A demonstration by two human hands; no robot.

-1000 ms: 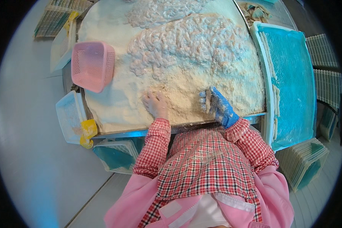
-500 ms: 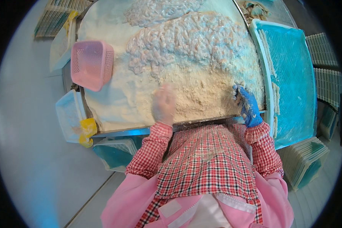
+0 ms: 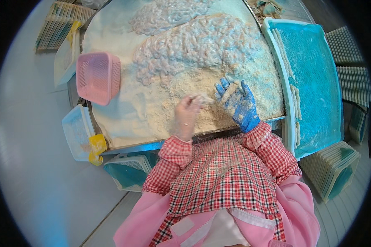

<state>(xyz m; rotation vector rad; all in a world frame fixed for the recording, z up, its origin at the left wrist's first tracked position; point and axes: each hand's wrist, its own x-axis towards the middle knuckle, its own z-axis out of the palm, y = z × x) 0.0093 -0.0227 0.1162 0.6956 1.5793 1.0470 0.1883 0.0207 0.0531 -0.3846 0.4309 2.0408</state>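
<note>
My right hand, in a blue glove caked with crumbs, is turned palm up over the crumb bed. A crumb-coated strip lies across its half-curled fingers. Close beside it, my left hand wears a thin see-through glove. Its fingertips are pinched on a small pale coated piece, slightly blurred, whose far end comes near the blue glove. Beyond both hands spreads a heap of wet, pale raw strips, meat or seafood; which, I cannot tell.
A pink basket stands on the table's left side. At the right, a blue mesh tray with a pale rim holds several coated strips along its near-left side. Stacked trays stand at lower right, and a yellow cloth hangs at the left corner.
My right hand has moved left from the table's right side and turned palm up with a strip showing. My left hand has shifted right, toward it. The view has tilted slightly.
</note>
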